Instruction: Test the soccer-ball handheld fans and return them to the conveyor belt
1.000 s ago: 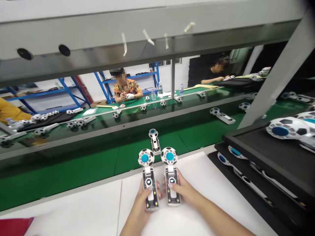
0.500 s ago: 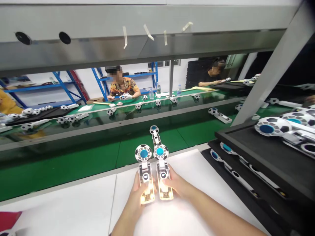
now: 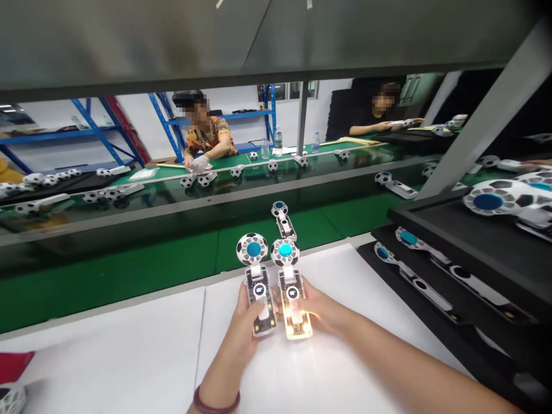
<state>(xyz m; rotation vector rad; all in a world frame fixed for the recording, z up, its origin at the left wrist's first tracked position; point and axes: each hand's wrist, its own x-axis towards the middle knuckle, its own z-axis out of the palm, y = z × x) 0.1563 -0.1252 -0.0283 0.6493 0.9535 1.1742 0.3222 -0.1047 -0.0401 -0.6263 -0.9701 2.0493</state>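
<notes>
My left hand (image 3: 246, 315) grips a handheld fan (image 3: 260, 305) with a soccer-ball head, a blue round centre and a clear body. Its thumb rests on the white strip below the round display; the lamps at its lower end are not glowing. A matching handheld fan (image 3: 295, 307) sits in my right hand (image 3: 321, 307), thumb on its front, warm lights glowing at the bottom. Both fans stand side by side, heads up, over the white table top (image 3: 142, 345). Just beyond them, a third fan (image 3: 283, 221) lies on the green belt.
Black trays (image 3: 431, 230) with more fans are stacked at the right beside a grey post (image 3: 470, 109). More soccer-ball fans lie along the far green line (image 3: 164, 190). Two co-workers sit across it. A shelf (image 3: 172, 40) overhangs above. Something red (image 3: 15, 365) lies at the lower left.
The lights of the fan in my left hand have gone out; those of the right one still glow. My view has tilted down slightly. The patterned-shirt co-worker's hands have moved toward the belt.
</notes>
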